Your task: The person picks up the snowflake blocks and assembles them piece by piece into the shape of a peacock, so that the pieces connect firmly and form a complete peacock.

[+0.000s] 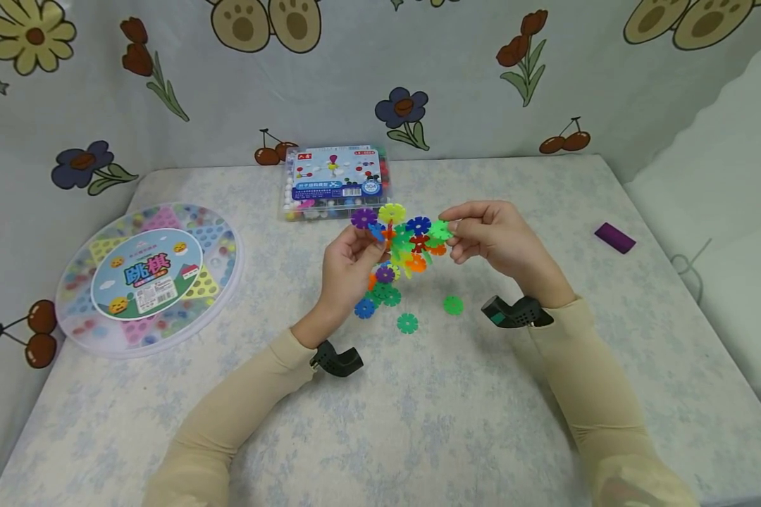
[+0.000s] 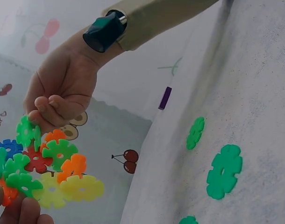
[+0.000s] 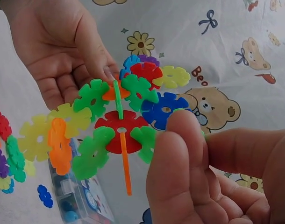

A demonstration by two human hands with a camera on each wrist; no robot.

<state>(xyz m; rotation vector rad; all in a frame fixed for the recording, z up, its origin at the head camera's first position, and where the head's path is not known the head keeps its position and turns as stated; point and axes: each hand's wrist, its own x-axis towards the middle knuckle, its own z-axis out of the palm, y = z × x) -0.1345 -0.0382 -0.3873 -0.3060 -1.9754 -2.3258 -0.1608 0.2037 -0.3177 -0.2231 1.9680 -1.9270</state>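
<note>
Your left hand (image 1: pixel 355 262) pinched the near-left edge of the cluster of notched plastic discs (image 1: pixel 419 243), thumb and fingers closed on it; the cluster stood off the table, between your two grips. Your right hand (image 1: pixel 497 234) had thumb and forefinger closed on a green disc (image 1: pixel 440 231) at the cluster's right edge; whether its notch was fully seated, you could not tell, fingertips covering part of it. The step looked like fitting or adjusting that disc: best done notch to notch, with a short straight push, the left pinch bracing close to the joint. Twisting or squeezing hard might have popped neighbours loose. Pose: forearms came in from either side, wrists raised, fingertips facing each other across the work; right-hand outer fingers curled in below its pinch, out of the discs' way. Below and nearer you than the grips lay two loose green discs (image 1: pixel 453 305); beyond them, a clear box (image 1: pixel 336 179).
</note>
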